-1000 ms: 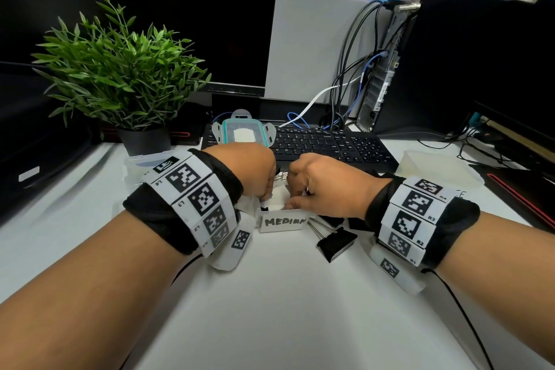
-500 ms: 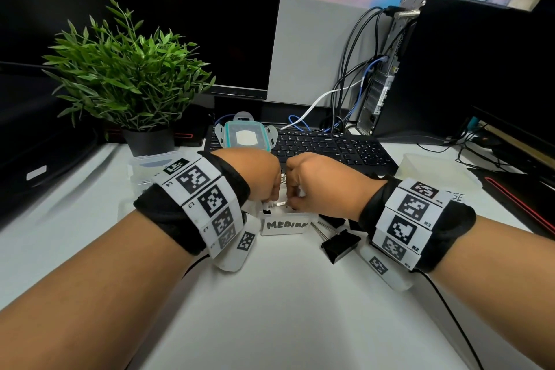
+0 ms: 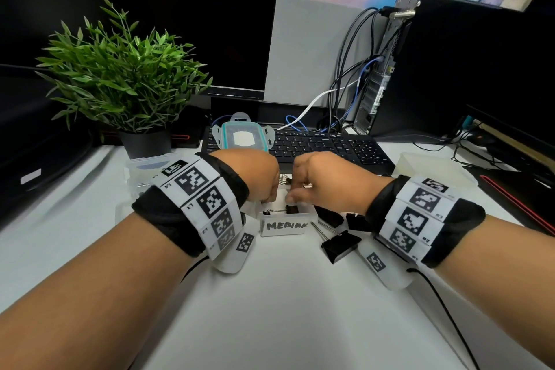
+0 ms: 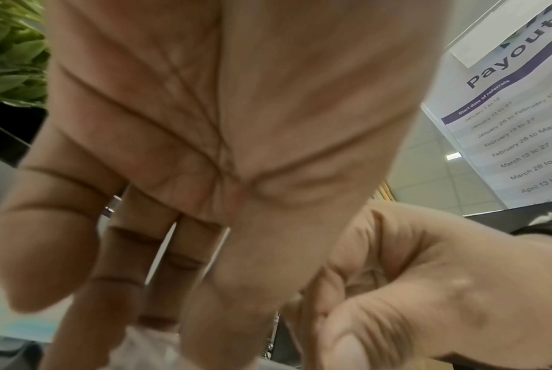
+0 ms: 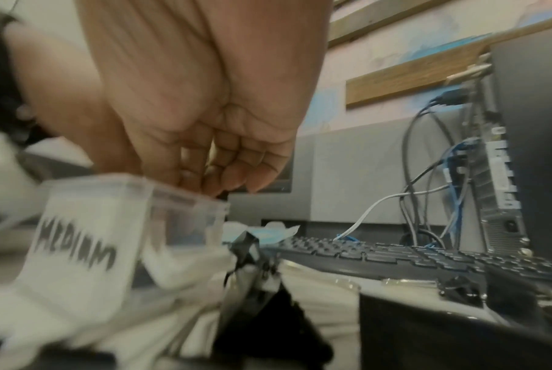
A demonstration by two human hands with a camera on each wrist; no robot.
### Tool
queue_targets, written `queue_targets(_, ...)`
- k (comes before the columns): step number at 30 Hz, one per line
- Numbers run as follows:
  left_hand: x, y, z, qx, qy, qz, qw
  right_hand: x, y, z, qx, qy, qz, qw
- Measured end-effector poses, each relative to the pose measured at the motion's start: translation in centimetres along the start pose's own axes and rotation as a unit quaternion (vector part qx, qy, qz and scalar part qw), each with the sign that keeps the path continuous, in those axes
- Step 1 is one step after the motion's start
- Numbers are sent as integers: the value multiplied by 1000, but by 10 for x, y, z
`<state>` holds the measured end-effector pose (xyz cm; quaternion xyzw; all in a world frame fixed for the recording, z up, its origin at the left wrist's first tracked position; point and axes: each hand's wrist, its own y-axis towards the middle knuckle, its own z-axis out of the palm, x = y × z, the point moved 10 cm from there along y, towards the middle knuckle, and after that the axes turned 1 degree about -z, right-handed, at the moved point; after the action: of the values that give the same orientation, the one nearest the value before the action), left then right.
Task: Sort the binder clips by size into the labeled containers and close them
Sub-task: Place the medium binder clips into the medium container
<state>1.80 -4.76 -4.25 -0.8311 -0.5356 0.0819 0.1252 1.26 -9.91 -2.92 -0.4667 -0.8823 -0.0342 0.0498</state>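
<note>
Head view, centre of frame: left hand (image 3: 255,177) and right hand (image 3: 327,180) side by side over the open medium container (image 3: 286,224), fingers of both curled down into its top. Inside, near its front wall, small black binder clips (image 3: 291,209); whether either hand pinches one, cannot tell. Just right of the container on the white counter (image 3: 285,309), a large binder clip (image 3: 341,245) lying loose, with more black clips behind it. Upper centre, a teal-rimmed lid (image 3: 244,138) propped on the keyboard (image 3: 330,147). Left of centre, a potted plant (image 3: 126,78). Right wrist view: fingertips (image 5: 224,180) bunched narrow at the container rim, blurred.
</note>
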Motion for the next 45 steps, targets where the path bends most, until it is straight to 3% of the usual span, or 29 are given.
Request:
queue_targets(4, -2, -1, -2, -12, -12, 13, 1000, -31, -19, -16, -17, 9, 34, 999)
queue_targets(10, -7, -5, -15, -73, -38, 25, 996, -88, -59, -21, 87, -16, 147, 985)
queue_targets(18, -18, -5, -3, -35, -6, 19, 999, -140, -86, 0, 116, -40, 240, 963)
queue_targets(33, -20, -10, -6, -47, -2, 19, 999, -131, -63, 16, 103, -81, 254, 958)
queue_targets(45, -23, -9, -6, -48, 13, 32, 998, -109, -60, 21, 120, -53, 215, 968)
